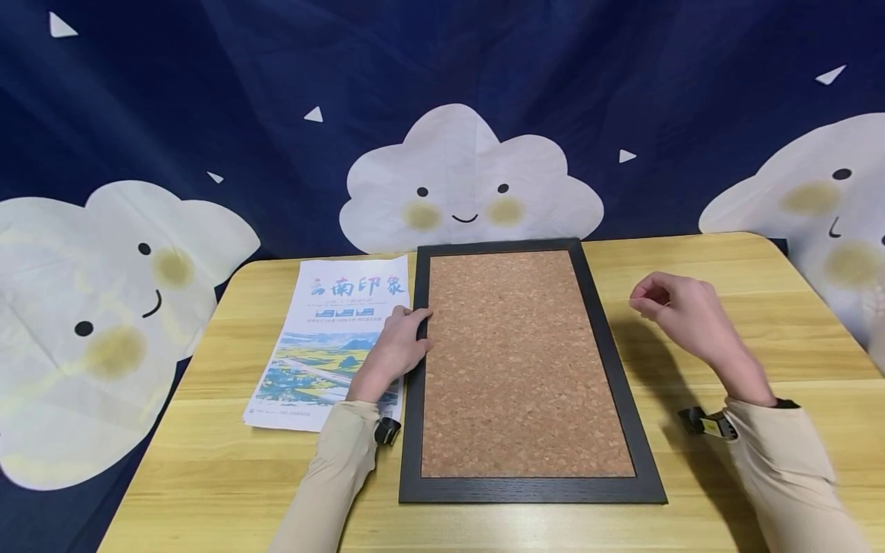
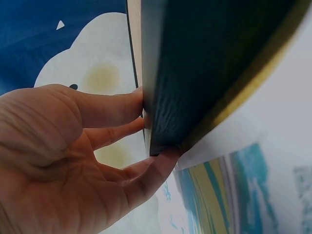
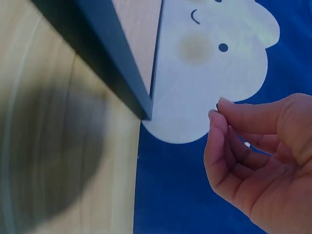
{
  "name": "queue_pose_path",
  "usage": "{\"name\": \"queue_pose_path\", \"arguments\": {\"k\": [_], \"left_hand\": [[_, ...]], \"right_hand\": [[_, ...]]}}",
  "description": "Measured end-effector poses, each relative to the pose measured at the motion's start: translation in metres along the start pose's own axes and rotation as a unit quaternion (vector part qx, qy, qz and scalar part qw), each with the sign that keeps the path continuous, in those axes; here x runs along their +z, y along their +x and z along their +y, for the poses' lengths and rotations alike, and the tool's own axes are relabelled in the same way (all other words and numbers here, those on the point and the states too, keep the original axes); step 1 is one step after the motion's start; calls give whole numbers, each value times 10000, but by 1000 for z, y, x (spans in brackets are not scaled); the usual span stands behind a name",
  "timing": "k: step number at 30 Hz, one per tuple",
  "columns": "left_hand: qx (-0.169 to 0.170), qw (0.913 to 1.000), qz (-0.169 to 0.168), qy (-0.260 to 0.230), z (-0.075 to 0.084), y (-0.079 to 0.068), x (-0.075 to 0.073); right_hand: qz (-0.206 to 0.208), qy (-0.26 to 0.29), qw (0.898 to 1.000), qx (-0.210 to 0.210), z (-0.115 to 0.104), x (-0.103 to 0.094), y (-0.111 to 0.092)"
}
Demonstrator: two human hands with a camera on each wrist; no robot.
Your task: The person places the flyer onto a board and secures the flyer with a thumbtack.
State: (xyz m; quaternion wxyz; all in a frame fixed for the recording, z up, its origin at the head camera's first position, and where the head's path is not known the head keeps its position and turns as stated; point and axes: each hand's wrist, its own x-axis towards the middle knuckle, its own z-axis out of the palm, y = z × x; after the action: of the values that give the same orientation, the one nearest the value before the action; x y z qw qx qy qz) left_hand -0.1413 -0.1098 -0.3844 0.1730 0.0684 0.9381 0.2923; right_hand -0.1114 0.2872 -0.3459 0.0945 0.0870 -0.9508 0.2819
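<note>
A cork board (image 1: 515, 369) in a black frame lies face up on the wooden table. My left hand (image 1: 396, 347) grips the left side of its frame; the left wrist view shows the thumb and fingers against the black frame edge (image 2: 168, 83). To the right of the board, my right hand (image 1: 681, 311) is raised above the table, apart from the frame. Its thumb and index fingertips meet, the other fingers curled. Between those tips in the right wrist view shows a small dark thing (image 3: 217, 106), too small to identify.
Printed paper sheets (image 1: 325, 307) with a landscape picture and Chinese characters lie left of the board, partly under my left forearm. The wooden table (image 1: 200, 453) extends on both sides. Behind its far edge hangs a dark blue cloth (image 1: 276, 69) with smiling clouds.
</note>
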Motion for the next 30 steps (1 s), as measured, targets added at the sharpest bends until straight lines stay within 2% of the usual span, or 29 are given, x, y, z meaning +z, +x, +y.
{"name": "queue_pose_path", "arguments": {"k": [16,30], "left_hand": [[-99,9999,-25,31,1,3,1],[-61,10000,29,68,1,2,1]], "right_hand": [[196,629,9978,-1,-26,23,21],[-54,1350,9908,106,-46,45,36]]}}
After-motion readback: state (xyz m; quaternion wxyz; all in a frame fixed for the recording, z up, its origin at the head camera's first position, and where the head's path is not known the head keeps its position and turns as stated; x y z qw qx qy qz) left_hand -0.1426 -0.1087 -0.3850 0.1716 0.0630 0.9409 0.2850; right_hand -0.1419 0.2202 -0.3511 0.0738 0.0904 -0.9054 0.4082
